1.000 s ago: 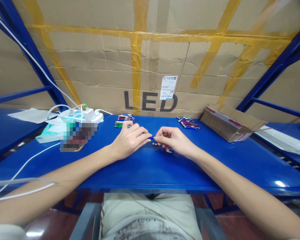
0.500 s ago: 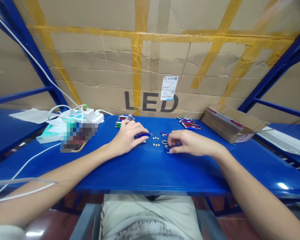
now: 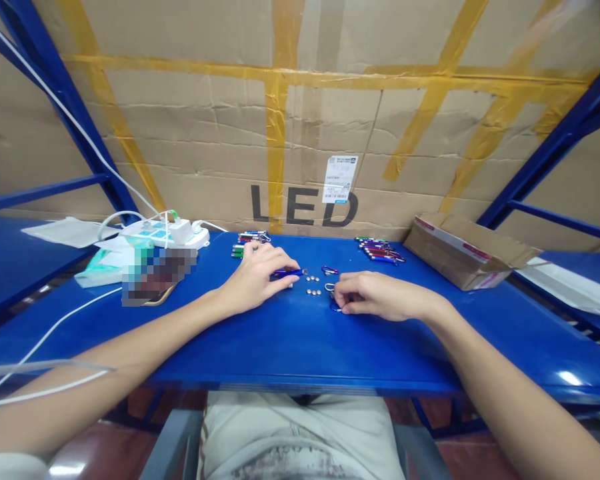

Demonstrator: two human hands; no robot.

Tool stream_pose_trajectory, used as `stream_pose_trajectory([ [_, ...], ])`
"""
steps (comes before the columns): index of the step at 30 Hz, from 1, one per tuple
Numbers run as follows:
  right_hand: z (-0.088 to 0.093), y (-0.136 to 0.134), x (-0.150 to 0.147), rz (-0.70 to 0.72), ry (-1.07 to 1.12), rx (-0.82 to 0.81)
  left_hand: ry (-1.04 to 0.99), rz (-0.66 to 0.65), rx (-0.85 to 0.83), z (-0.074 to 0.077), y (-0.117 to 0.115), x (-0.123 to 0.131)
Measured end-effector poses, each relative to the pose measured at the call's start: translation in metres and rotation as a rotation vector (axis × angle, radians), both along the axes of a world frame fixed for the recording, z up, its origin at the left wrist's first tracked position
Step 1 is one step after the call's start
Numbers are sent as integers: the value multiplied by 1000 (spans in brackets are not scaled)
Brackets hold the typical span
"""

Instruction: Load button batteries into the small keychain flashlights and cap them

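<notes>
My left hand [image 3: 258, 275] rests on the blue table [image 3: 300, 340] with its fingers closed round a small blue flashlight tube [image 3: 289, 273]. Just right of the tube lie several small round button cells [image 3: 313, 286]. My right hand [image 3: 375, 296] lies palm down beside them, its fingertips pinched on a blue keyring clip [image 3: 334, 303]. A second clip [image 3: 329, 270] lies a little farther back.
Two piles of coloured mini flashlights lie at the back, one pile [image 3: 247, 242] behind my left hand and another pile [image 3: 379, 251] to the right. An open cardboard box [image 3: 467, 250] stands at back right. A white power strip [image 3: 167, 233] and cable sit at back left.
My right hand drew away from my left hand, moved right and down onto the table by the clips. The button cells came into view. My left hand kept hold of the blue tube.
</notes>
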State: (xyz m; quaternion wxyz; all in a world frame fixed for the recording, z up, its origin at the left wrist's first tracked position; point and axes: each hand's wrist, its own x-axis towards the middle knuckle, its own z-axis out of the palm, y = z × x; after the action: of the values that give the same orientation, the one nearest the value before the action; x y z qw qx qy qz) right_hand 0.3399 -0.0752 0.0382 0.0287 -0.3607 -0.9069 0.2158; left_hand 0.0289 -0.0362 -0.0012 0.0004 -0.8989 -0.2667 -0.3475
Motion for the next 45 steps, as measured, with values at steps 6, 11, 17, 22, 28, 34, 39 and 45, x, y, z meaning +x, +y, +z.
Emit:
stream_pose_trajectory([
  [6, 3, -4, 3, 47, -20, -64, 13, 11, -23, 1, -1, -1],
  [11, 7, -7, 5, -23, 91, -226, 3, 8, -42, -1, 0, 0],
  [17, 3, -3, 0, -107, 333, -163, -29, 21, -81, -6, 2, 0],
  [22, -15, 8, -6, -168, 543, -108, -29, -8, -64, -5, 1, 1],
  [28, -29, 9, -22, -198, 652, -13, -30, -70, -50, -2, -5, 4],
  [34, -35, 6, -32, -192, 648, 107, -19, -117, -36, 1, -10, 5],
  [39, -36, 4, -37, -195, 698, 206, 2, -137, -16, 1, -12, 6],
  [45, -37, 2, -37, -184, 671, 368, 0, -132, -28, 2, -12, 6],
])
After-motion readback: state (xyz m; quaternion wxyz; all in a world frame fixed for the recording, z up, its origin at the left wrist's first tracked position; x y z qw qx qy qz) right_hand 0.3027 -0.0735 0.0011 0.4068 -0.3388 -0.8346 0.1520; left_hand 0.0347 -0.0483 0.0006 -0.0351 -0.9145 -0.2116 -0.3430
